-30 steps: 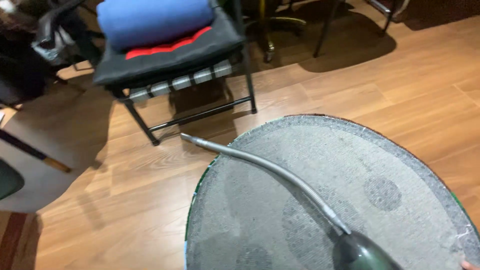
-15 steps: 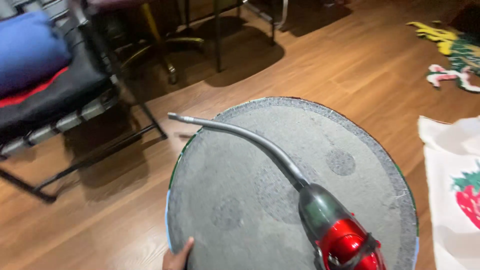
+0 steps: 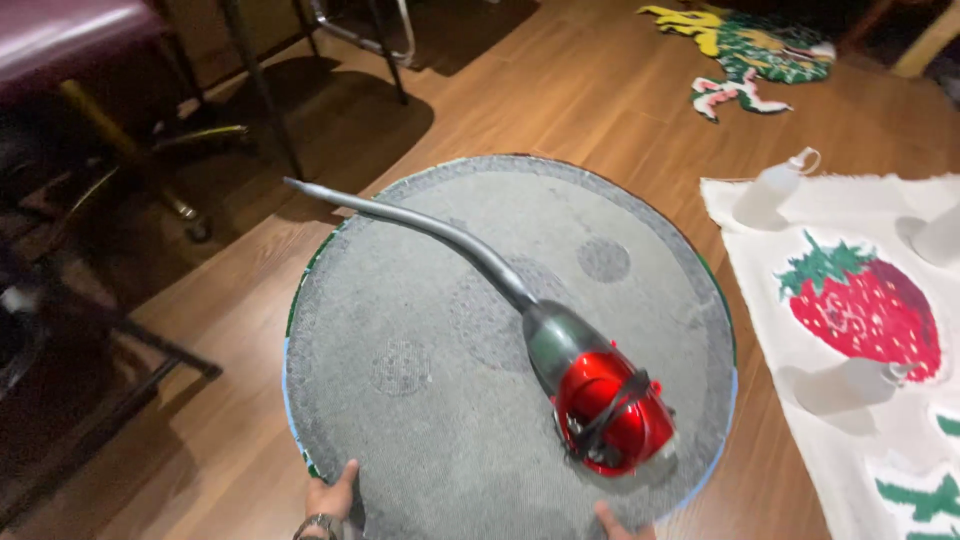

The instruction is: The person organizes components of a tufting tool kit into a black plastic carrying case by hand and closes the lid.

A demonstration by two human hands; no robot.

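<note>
While under vacuum (image 3: 600, 400), rug (image 3: 440, 420) between hands.

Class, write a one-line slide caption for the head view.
Both hands, left hand and right hand, grip a round grey rug carrying a red vacuum.

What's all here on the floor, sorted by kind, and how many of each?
Round grey rug, held at its near edge by the left hand and right hand: 1
Red handheld vacuum lying on it: 1
White squeeze bottles: 3
Strawberry cloth: 1
Colourful shaped rug piece: 1
Total: 7
</note>
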